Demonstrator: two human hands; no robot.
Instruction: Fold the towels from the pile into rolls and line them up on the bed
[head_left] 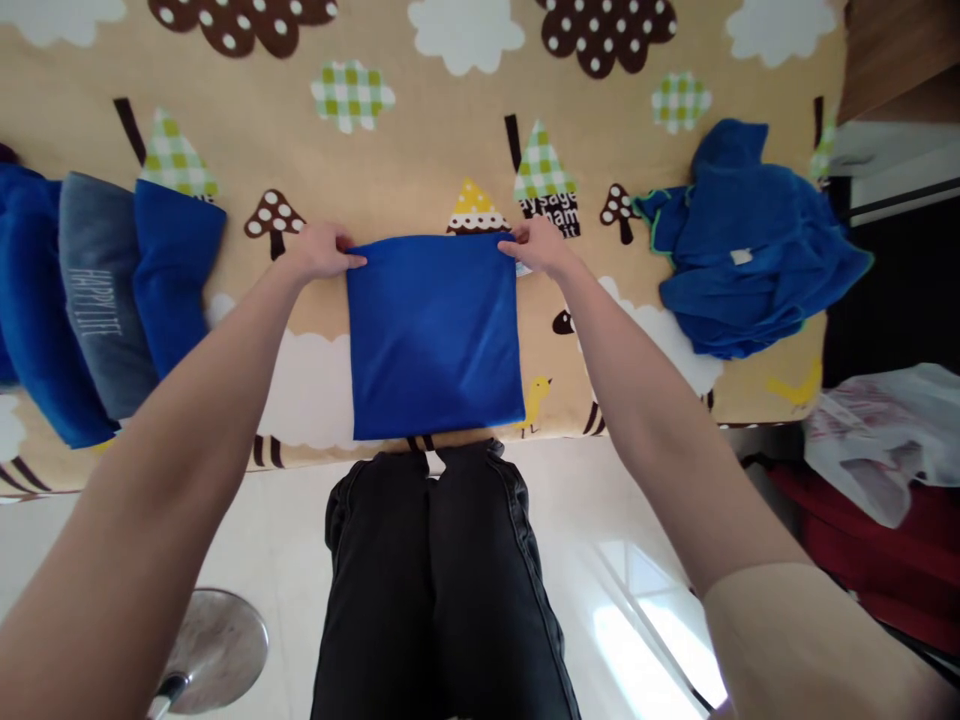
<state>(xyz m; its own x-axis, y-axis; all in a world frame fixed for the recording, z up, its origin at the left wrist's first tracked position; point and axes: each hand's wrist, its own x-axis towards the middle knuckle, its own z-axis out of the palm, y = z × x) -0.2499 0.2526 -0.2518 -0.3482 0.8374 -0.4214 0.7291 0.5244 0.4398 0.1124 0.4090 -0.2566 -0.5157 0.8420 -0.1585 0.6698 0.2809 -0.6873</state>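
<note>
A smooth blue cloth lies flat as a near square on the patterned bedspread, close to its front edge. The fingers of my left hand pinch its upper left corner. At the upper right corner, my right hand pinches the cloth between thumb and fingers. To the right is a crumpled pile of blue cloths with green edging and a small white tag. On the left, a folded blue cloth rests beside a grey-blue cloth with white lettering, and another blue cloth lies farther left.
My legs in black trousers are below the bedspread's front edge. A round metal base stands on the pale floor at lower left. A clear plastic bag rests on something red at right.
</note>
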